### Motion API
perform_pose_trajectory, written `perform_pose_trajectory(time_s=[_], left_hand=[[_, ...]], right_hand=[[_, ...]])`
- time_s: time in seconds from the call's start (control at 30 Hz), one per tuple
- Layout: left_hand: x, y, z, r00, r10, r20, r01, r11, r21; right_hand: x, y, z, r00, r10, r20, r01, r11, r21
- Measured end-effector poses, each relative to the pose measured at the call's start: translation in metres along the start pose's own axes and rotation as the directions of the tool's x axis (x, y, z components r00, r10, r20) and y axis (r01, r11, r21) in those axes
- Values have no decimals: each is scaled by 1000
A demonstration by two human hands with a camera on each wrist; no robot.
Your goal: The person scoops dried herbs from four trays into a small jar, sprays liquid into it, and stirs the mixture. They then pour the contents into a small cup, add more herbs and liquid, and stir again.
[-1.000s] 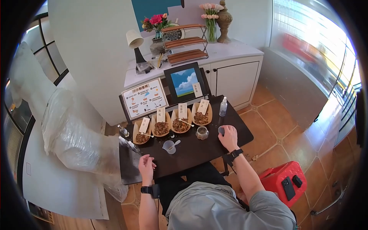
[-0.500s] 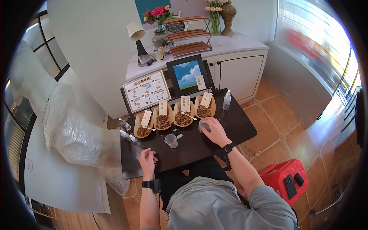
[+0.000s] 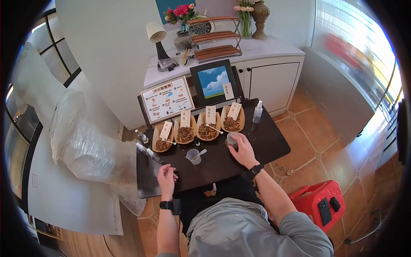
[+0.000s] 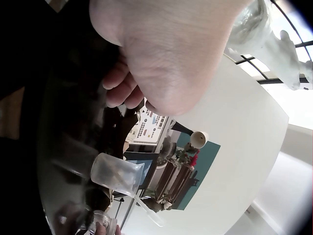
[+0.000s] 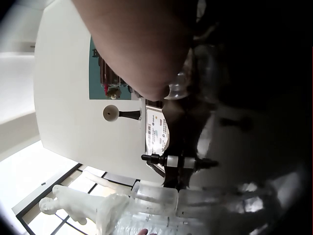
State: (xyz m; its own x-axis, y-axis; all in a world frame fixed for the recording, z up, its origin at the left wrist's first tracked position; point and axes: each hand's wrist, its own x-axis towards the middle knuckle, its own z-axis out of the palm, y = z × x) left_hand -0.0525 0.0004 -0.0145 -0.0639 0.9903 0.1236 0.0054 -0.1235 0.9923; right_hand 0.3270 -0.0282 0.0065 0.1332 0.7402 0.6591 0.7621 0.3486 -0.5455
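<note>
My right hand (image 3: 244, 154) curls its fingers and thumb round a small clear glass jar (image 3: 231, 138) on the dark table. In the left wrist view the jar (image 4: 101, 218) shows low down with fingers at its side. The palm and wrist hide part of the jar (image 5: 177, 88) in the right wrist view. Near the table's left front edge, my left hand (image 3: 167, 177) lies loosely curled and holds nothing. Between the hands stands a clear plastic measuring cup (image 3: 193, 157) with a white spoon (image 3: 202, 152) leaning out of it.
Several paper trays (image 3: 208, 133) of dried brown bits, with labels, line the table's back. A small dropper bottle (image 3: 196, 141) stands before them. A spray bottle (image 3: 257, 112) is at back right; clear bottles (image 3: 147, 150) are at left. Behind stand a printed sign (image 3: 167, 99) and a picture (image 3: 214, 81).
My right hand has moved left with a small grey round piece, from beside the jar onto the jar, and now grips there. The left hand has hardly moved. The head view has shifted slightly.
</note>
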Motion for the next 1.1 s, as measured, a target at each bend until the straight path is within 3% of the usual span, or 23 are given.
perform_pose_trajectory(time_s=[0.27,1.1], left_hand=[[-2,5,2,1000,-1,-15,2,1000,22],[-2,4,3,999,-30,-12,31,999,18]], right_hand=[[-1,-1,0,998,10,-61,-12,999,-35],[1,-4,0,998,48,-35,-50,997,-53]])
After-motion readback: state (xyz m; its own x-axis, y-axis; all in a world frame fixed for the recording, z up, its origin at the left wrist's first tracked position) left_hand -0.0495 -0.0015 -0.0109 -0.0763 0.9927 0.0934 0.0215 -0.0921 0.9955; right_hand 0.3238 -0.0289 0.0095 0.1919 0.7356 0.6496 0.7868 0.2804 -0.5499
